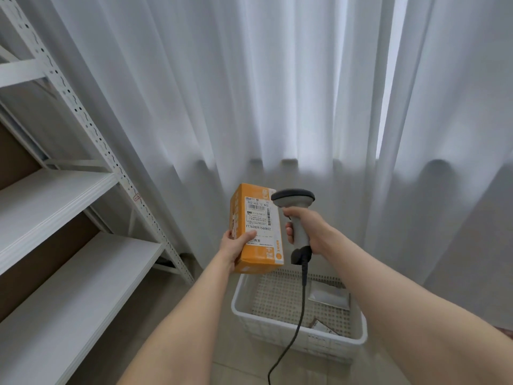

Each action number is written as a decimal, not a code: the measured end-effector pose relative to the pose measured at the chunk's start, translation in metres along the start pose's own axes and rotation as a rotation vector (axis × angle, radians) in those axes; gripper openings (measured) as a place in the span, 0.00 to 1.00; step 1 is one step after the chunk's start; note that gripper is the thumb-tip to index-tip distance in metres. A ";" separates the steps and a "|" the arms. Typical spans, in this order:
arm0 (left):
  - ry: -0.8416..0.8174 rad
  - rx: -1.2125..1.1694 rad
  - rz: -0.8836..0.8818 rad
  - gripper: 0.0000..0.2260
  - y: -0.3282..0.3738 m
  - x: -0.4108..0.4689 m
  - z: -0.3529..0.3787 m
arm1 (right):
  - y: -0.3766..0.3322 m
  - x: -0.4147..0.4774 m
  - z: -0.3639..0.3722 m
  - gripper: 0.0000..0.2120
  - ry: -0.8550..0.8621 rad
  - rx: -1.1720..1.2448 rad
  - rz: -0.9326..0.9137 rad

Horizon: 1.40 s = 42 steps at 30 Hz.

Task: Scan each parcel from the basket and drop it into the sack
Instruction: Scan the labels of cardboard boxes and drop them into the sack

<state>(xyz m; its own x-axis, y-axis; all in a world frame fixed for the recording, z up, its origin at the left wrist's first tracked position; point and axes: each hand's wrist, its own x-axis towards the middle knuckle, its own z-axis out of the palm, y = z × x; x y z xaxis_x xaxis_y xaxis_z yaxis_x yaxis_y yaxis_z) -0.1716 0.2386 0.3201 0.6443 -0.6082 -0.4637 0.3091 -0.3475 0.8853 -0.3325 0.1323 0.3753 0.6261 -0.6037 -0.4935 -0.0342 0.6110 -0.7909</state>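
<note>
A white metal shelving rack with perforated uprights [55,195] fills the nine o'clock side, pleated white sheer curtains [277,93] hang from twelve to three o'clock, and beige floor tiles [238,373] lie at six.

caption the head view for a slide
Left hand holds an orange parcel; right hand grips a scanner beside its label.

box [256,229] lbl [258,218]: 502-602-12 N03 | YT7628097560852 | side: SHIAN
</note>
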 end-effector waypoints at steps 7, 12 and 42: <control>0.082 0.021 -0.035 0.37 -0.009 -0.008 0.001 | 0.006 -0.003 0.016 0.08 -0.061 -0.086 0.074; 0.112 0.006 -0.048 0.36 -0.016 -0.020 -0.007 | 0.010 -0.009 0.019 0.08 -0.094 -0.133 0.107; 0.159 -0.072 -0.118 0.36 -0.079 -0.146 -0.205 | 0.116 -0.095 0.170 0.13 -0.238 -0.249 0.111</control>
<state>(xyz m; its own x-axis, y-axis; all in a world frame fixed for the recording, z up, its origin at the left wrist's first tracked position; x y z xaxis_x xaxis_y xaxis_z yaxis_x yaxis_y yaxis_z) -0.1470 0.5010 0.3252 0.7011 -0.4442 -0.5578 0.4345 -0.3541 0.8281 -0.2640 0.3479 0.3920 0.7706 -0.3868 -0.5065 -0.2826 0.5050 -0.8155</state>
